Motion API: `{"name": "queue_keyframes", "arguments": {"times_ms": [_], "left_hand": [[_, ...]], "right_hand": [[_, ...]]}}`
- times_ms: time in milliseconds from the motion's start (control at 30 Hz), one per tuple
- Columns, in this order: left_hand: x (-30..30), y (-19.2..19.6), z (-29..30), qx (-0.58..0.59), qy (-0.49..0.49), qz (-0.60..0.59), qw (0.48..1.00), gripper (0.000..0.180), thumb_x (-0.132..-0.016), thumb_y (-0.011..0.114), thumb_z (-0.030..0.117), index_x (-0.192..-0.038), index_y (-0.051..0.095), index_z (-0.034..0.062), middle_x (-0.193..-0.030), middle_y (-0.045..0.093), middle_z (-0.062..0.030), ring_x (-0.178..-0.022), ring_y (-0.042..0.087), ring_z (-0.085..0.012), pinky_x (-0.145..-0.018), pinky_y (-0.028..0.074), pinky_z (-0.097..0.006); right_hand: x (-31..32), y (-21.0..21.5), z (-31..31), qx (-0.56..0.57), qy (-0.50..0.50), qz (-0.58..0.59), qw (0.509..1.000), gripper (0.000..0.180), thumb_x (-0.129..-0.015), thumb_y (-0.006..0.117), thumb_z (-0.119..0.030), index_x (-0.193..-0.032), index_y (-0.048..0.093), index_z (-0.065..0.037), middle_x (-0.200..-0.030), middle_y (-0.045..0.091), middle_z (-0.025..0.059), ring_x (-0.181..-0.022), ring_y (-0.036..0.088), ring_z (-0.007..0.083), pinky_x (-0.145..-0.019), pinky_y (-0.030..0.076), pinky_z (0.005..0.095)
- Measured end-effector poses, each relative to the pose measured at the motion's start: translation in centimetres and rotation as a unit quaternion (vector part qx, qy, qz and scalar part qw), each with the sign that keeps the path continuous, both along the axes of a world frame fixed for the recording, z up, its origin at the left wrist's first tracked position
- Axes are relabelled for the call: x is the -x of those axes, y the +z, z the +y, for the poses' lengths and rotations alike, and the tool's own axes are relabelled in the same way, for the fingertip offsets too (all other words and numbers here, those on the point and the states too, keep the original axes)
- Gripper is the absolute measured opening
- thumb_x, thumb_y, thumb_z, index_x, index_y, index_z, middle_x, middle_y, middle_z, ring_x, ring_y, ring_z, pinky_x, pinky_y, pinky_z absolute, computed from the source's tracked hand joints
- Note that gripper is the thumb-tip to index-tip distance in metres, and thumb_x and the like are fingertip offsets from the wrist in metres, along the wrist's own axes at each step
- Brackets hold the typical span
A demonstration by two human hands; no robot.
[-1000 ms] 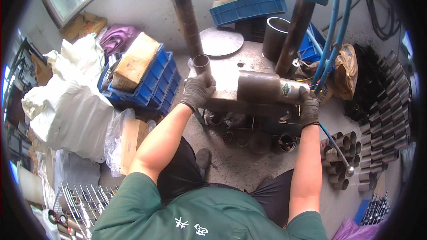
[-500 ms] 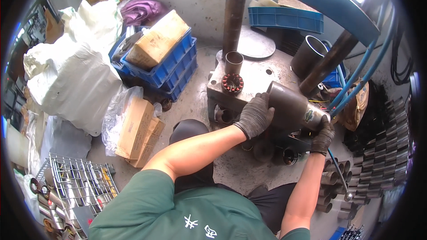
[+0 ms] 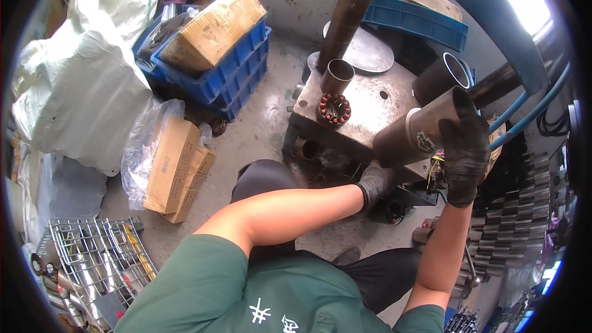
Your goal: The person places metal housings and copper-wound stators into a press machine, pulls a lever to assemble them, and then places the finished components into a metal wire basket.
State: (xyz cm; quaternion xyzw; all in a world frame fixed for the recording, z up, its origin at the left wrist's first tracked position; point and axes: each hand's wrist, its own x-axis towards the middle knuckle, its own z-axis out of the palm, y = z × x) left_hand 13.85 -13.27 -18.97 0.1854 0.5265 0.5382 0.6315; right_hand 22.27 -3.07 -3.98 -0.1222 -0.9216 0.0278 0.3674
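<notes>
A dark metal cylinder with a label on its side slants over the front right edge of a metal press table. Its open end points up and to the right. My right hand, in a dark glove, grips it near that upper end. My gloved left hand supports the lower end from beneath, some fingers hidden behind the cylinder. Left of it on the table sits a stator ring with reddish windings. A short open tube stands just behind the ring.
A blue press frame arches over the table on dark columns. Behind the table stands another wide cylinder. Blue hoses hang at the right, near stacked metal parts. Blue crates and cartons stand at the left.
The cylinder has been turned, its wide open end swinging from upper left to upper right. My left hand has moved beneath its lower end; my right hand has risen. The view has shifted too.
</notes>
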Motion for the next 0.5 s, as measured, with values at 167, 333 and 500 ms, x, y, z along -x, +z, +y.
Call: {"name": "queue_keyframes", "arguments": {"times_ms": [167, 333, 500], "left_hand": [[-1.4, -7.5, 3.1, -0.013, 0.101, 0.017, 0.995, 0.025, -0.091, 0.071, 0.02, -0.11, 0.065, 0.0046, -0.08, 0.066, -0.0115, -0.078, 0.065, -0.0238, -0.066, 0.052, -0.038], [-0.4, -6.8, 4.1, -0.031, -0.12, 0.528, 0.84, 0.034, -0.087, 0.075, 0.026, -0.112, 0.079, 0.0019, -0.109, 0.076, -0.026, -0.112, 0.071, -0.0413, -0.093, 0.058, -0.046], [0.3, -8.6, 2.8, 0.017, 0.072, 0.356, 0.932, 0.036, -0.091, 0.067, 0.026, -0.113, 0.077, -0.0003, -0.112, 0.074, -0.0292, -0.113, 0.07, -0.0419, -0.096, 0.056, -0.049]], "right_hand": [[-1.8, -5.4, 6.5, 0.188, -0.061, 0.151, 0.969, 0.066, -0.099, 0.071, -0.007, -0.158, 0.042, -0.007, -0.155, 0.049, 0.0136, -0.134, 0.056, 0.0271, -0.113, 0.049, 0.0434], [-4.5, -12.2, 11.0, 0.214, 0.053, 0.057, 0.974, 0.061, -0.105, 0.067, -0.015, -0.159, 0.039, -0.005, -0.16, 0.044, 0.015, -0.148, 0.042, 0.0294, -0.119, 0.042, 0.0474], [-1.2, -11.3, 6.2, 0.305, 0.071, 0.145, 0.939, 0.053, -0.103, 0.069, -0.014, -0.153, 0.051, -0.012, -0.162, 0.043, 0.016, -0.146, 0.047, 0.034, -0.118, 0.044, 0.0491]]}}
